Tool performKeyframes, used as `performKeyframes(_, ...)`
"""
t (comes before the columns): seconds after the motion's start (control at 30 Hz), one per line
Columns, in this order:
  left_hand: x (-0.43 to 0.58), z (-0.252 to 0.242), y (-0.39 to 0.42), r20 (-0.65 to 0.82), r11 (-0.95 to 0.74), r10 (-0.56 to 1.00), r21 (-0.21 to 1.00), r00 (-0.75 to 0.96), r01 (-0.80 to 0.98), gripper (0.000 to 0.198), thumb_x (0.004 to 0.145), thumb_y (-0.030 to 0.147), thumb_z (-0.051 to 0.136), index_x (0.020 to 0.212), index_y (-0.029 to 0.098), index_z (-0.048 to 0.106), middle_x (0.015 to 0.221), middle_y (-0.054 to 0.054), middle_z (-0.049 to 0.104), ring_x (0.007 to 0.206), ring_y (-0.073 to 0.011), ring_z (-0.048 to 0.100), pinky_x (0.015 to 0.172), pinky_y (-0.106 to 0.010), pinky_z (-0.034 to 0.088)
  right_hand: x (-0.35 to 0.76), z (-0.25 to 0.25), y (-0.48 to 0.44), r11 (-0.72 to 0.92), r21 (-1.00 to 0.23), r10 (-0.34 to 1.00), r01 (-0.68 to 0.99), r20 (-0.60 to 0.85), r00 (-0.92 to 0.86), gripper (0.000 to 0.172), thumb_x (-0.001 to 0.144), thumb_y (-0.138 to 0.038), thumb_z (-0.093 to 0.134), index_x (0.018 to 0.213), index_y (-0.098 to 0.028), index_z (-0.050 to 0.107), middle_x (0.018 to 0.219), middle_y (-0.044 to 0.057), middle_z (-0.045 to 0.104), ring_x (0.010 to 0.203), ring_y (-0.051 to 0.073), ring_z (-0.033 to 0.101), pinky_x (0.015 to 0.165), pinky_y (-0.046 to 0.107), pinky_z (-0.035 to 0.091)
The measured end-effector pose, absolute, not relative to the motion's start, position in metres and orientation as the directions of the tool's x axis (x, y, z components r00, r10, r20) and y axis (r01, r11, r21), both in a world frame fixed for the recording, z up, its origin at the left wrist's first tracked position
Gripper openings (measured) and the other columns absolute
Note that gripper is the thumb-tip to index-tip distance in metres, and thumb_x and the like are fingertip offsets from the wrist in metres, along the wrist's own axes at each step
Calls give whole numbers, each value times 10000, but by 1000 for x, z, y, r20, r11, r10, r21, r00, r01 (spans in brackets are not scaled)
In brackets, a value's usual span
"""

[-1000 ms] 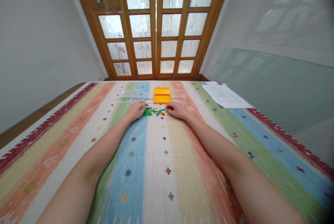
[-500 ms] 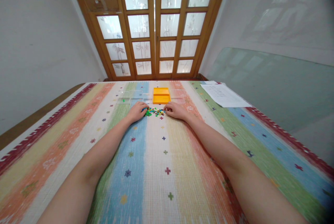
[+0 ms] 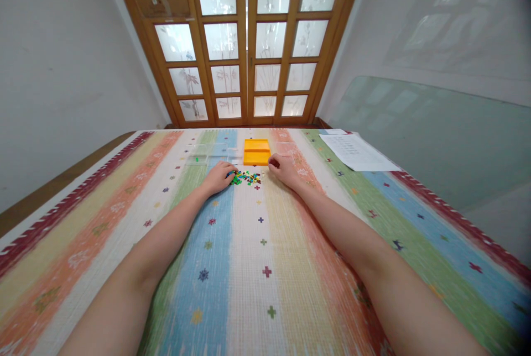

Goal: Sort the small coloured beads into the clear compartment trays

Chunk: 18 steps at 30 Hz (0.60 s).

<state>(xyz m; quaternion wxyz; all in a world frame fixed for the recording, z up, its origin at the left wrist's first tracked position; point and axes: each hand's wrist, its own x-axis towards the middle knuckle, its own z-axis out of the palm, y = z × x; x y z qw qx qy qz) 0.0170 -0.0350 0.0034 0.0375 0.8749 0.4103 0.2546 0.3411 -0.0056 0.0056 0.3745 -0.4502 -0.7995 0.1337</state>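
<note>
A loose pile of tiny bright pieces (image 3: 248,178), green, yellow, blue and dark red, lies on the striped cloth. My left hand (image 3: 219,177) rests at the pile's left edge, fingers curled together against the green pieces; what is between them is hidden. Beyond the pile's right end, my right hand (image 3: 284,169) is closed in a pinch close to the near right corner of an open yellow box (image 3: 257,157). Anything in that pinch is too small to make out. On the left, a clear divided tray (image 3: 214,161) has a small green piece (image 3: 197,160) in it.
Another clear tray (image 3: 286,150) lies right of the yellow box, partly behind my right hand. White paper sheets (image 3: 357,151) are at the table's far right. A striped tablecloth (image 3: 249,267) covers the table. Wooden glazed doors (image 3: 246,68) stand behind it.
My right hand has moved away from the pile's right end, slightly right and farther back, toward the clear tray beside the yellow box. My left hand has stayed nearly still.
</note>
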Motion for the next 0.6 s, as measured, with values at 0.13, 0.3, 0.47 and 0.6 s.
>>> performKeyframes(0.13, 16, 2, -34, 411, -656, 741, 273, 531, 704, 307, 1000, 263, 529, 1203, 226, 757, 1221, -97, 725, 1205, -274, 607, 1118, -456, 458, 351, 1, 6, 537, -597, 809, 596, 565, -163, 170, 878, -250, 546, 941, -201, 696, 904, 53, 732, 815, 211, 629, 793, 331, 492)
performKeyframes(0.3, 17, 6, -37, 385, -636, 762, 291, 521, 715, 305, 998, 260, 534, 1211, 243, 751, 1228, -85, 725, 1210, -273, 607, 1120, -460, 462, 360, -9, 18, 485, -626, 807, 611, 590, -37, 245, 885, -256, 541, 1016, -202, 741, 1016, 81, 767, 910, 248, 671, 864, 384, 530)
performKeyframes(0.47, 17, 8, -38, 373, -616, 777, 289, 506, 733, 305, 999, 263, 535, 1221, 229, 741, 1244, -92, 725, 1217, -277, 608, 1120, -458, 465, 366, -18, 25, 424, -580, 811, 695, 585, -7, 351, 896, -226, 546, 1183, -187, 745, 1188, 116, 765, 1078, 292, 685, 1000, 449, 522)
performKeyframes(0.6, 18, 8, -38, 380, -610, 780, 285, 497, 740, 311, 995, 271, 545, 1235, 212, 734, 1250, -102, 729, 1216, -286, 609, 1113, -462, 468, 366, -19, 25, 407, -531, 809, 744, 588, -22, 357, 922, -228, 534, 1208, -183, 744, 1235, 127, 753, 1156, 312, 664, 1052, 478, 496)
